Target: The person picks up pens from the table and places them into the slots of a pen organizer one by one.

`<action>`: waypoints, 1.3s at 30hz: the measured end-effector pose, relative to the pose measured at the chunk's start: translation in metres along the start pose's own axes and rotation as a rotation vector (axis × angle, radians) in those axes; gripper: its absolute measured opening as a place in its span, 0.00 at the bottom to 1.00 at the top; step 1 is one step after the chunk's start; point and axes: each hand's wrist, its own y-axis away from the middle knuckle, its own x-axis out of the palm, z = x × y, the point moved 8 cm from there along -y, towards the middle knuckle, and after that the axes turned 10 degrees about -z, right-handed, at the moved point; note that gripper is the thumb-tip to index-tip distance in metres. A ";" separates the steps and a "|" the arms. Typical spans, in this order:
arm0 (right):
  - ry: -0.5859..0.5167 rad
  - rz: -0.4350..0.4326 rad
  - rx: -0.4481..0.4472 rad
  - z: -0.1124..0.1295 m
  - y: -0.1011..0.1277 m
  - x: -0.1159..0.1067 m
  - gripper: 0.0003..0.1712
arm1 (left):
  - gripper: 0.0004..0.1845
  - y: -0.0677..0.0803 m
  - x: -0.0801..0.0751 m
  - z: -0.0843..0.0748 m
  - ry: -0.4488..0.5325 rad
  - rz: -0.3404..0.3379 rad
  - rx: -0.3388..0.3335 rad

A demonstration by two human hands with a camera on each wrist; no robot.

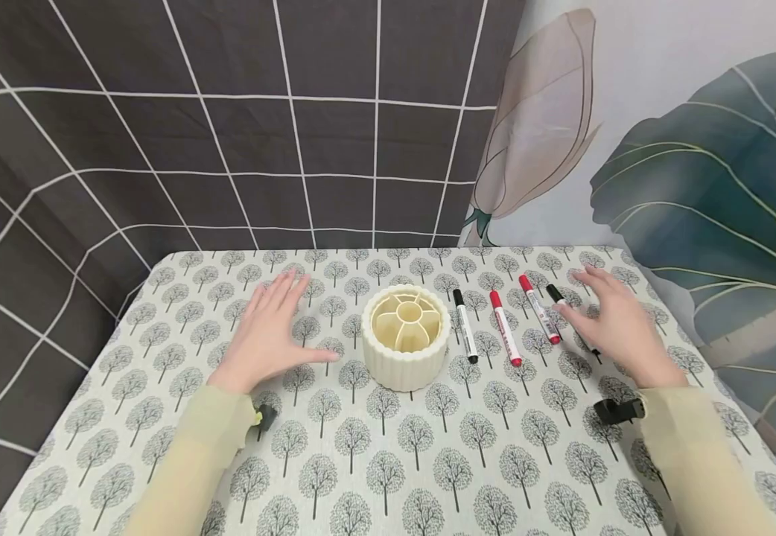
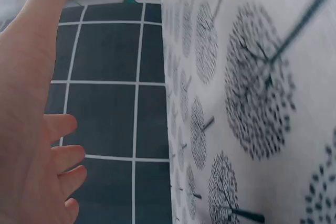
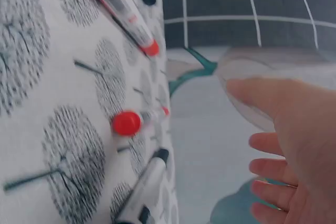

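A cream ribbed round holder [image 1: 404, 336] with several inner compartments stands in the middle of the table [image 1: 388, 461]. Right of it lie a black-capped marker [image 1: 465, 325], two red-capped markers [image 1: 505, 327] [image 1: 539, 309], and another black-capped marker [image 1: 558, 296] partly hidden under my right hand [image 1: 612, 316]. That hand hovers over it, fingers spread and straight, holding nothing. My left hand [image 1: 269, 331] is spread flat just left of the holder, also holding nothing. In the right wrist view a red marker [image 3: 123, 11], a red cap [image 3: 127, 123] and a black-capped marker [image 3: 147, 187] lie beside my right hand [image 3: 294, 145].
A tree-patterned cloth [image 2: 252, 103] covers the table. A dark checked curtain [image 1: 227, 134] hangs behind and to the left, a leaf-print curtain [image 1: 696, 171] to the right. Black wrist mounts [image 1: 619, 409] sit on both sleeves.
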 end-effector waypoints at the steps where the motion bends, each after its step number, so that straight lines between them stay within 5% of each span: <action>1: -0.011 -0.003 0.013 -0.004 0.000 -0.003 0.41 | 0.74 0.000 -0.001 -0.002 0.017 -0.004 0.004; 14: -0.037 0.049 0.092 -0.045 0.016 0.002 0.29 | 0.72 0.003 -0.002 -0.036 0.265 -0.015 -0.001; 24: -0.044 0.120 0.125 -0.054 0.028 0.014 0.24 | 0.71 0.004 0.009 -0.077 0.563 0.028 -0.047; 32: -0.023 0.091 0.105 -0.051 0.029 0.015 0.17 | 0.73 -0.004 0.027 -0.099 0.670 0.032 -0.092; 39: -0.043 0.064 0.161 -0.053 0.031 0.011 0.16 | 0.74 -0.007 0.036 -0.097 0.656 -0.007 -0.152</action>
